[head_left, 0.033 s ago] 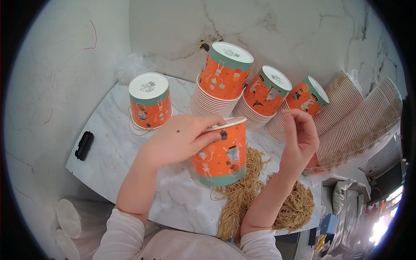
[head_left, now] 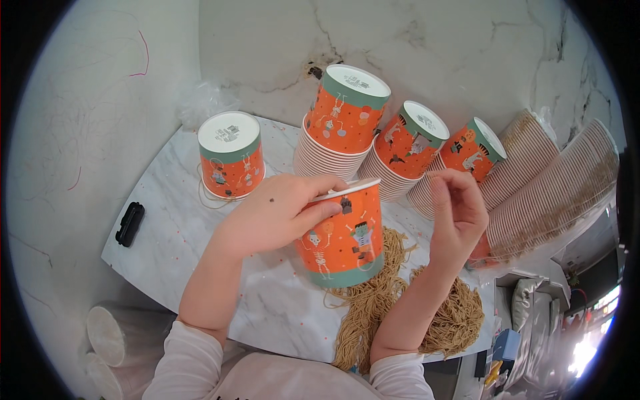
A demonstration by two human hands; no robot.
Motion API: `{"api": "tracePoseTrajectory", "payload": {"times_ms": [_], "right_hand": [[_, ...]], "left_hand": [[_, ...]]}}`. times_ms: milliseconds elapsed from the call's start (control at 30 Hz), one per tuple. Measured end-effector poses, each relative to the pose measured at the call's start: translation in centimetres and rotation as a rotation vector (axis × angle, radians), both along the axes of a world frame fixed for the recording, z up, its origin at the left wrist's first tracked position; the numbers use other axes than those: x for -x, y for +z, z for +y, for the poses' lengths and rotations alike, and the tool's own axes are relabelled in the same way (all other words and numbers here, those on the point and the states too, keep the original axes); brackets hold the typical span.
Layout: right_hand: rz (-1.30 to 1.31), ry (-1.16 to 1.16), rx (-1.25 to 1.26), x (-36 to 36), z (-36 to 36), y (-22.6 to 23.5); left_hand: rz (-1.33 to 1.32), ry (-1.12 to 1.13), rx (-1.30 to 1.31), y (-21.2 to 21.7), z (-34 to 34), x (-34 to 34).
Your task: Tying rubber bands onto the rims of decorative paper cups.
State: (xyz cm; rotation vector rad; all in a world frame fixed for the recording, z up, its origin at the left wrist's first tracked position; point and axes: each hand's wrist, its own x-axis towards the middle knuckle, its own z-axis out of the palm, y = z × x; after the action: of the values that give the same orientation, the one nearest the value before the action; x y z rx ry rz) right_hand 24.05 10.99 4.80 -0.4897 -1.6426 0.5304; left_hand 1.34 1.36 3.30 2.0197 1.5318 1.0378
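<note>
The left hand holds a cup over the table. From it, an upturned cup stands at ten o'clock, and cup stacks rise at twelve, one and two, before the wall. Toward three come the right hand, then nested cups; string bundles lie at four and five-thirty.

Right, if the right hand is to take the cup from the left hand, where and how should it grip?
I'd grip the cup by the free right part of its rim, coming from the right, thumb inside and fingers outside. Its mouth is at the top, and the left hand covers the rim's left part, so the right side looks open to the right hand.
</note>
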Motion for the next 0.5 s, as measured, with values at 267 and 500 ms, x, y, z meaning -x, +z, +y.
{"api": "tracePoseTrajectory", "payload": {"times_ms": [267, 500], "right_hand": [[-0.328, 0.063, -0.087, 1.7, -1.9, 0.3], [-0.455, 0.073, -0.202, 2.3, -2.4, 0.1]], "left_hand": [[-0.708, -0.091, 0.255, 0.6, -0.1, -0.3], [-0.935, -0.194, 0.252, 0.8, -0.4, -0.4]]}}
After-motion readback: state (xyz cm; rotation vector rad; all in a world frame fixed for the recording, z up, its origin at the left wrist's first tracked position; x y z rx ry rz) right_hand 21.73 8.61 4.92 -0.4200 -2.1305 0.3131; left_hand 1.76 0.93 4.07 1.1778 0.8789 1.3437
